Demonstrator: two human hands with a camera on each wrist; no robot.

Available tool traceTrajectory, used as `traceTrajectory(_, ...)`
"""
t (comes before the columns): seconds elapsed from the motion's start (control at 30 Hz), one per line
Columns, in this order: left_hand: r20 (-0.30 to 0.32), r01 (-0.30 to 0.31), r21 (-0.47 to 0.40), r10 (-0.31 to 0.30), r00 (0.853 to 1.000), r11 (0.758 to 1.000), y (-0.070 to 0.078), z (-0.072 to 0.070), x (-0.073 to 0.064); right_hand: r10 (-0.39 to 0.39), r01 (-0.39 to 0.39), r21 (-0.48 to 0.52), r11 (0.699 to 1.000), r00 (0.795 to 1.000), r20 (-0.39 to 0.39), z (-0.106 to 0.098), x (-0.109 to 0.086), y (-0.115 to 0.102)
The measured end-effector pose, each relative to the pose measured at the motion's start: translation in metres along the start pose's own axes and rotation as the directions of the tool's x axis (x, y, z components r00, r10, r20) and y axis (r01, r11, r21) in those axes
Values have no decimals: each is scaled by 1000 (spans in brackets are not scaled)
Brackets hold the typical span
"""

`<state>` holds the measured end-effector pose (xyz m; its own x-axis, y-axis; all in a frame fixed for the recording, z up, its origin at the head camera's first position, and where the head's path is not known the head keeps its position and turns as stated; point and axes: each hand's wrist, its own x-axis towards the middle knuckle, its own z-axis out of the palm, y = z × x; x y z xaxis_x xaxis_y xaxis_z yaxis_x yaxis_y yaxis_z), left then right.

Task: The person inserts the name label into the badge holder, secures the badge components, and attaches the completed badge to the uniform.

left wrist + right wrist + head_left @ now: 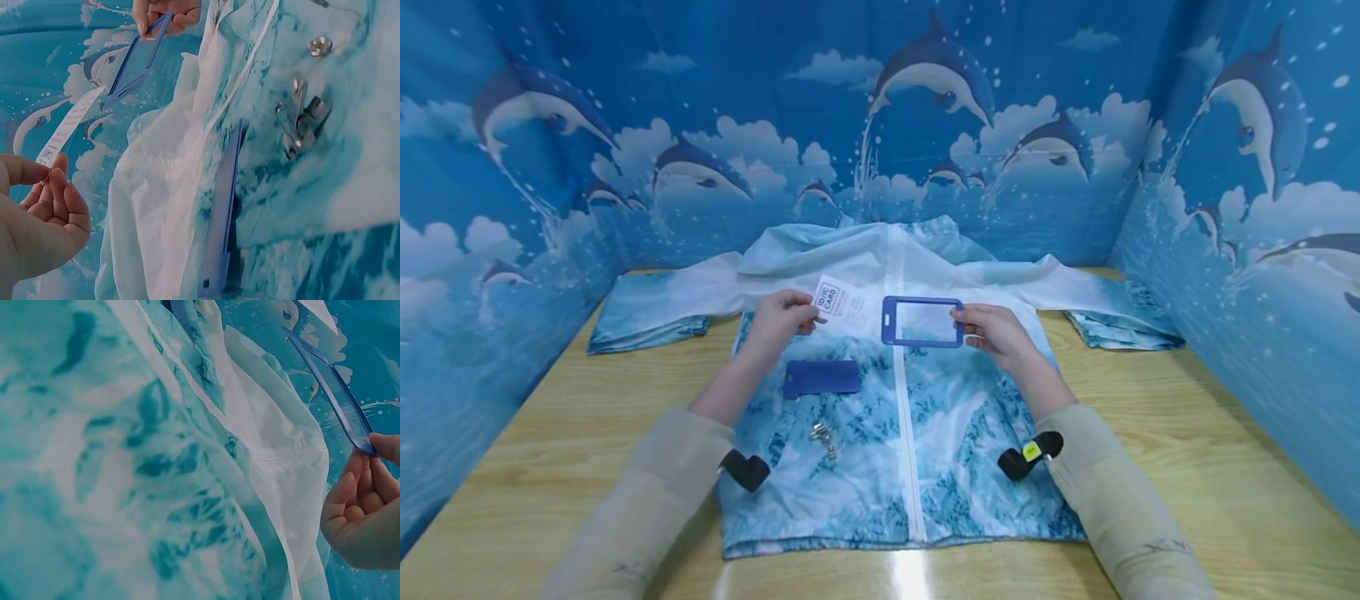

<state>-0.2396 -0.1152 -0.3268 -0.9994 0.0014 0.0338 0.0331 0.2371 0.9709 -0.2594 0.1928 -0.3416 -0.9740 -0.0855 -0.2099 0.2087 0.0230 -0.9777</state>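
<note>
My left hand (784,320) pinches a white paper card insert (841,302) printed "ID/IC CARD" by its left end. Opposite it, my right hand (994,330) holds the right end of a blue card holder frame (889,323) with a clear window, between thumb and fingers. Both are held up above a laid-out jacket, the insert left of the frame. A solid blue holder back piece (822,378) lies on the jacket below the left hand. Nearer the front rests a small metal clip (823,439), seen larger in the left wrist view, where a round snap (319,46) shows too.
The blue and white zipped jacket (820,500) is spread over the wooden table (550,442), its sleeves reaching out to both sides. Dolphin-patterned curtains (760,83) enclose the back and both sides. A black wrist camera (747,471) sits on each forearm.
</note>
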Motion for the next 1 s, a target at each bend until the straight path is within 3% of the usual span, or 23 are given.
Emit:
traceTrajectory(0.33,15,-18,-47,18,1000,999,4,22,-1,8,-8,19,1000,1000,-9,2,1,-5)
traceTrajectory(0.6,4,24,-93,-24,1000,995,4,40,-2,12,-12,19,1000,1000,-13,6,0,-7)
traceTrajectory(1.0,-27,6,-149,-10,1000,989,3,53,-3,9,-9,-6,1000,1000,-13,8,-1,-7)
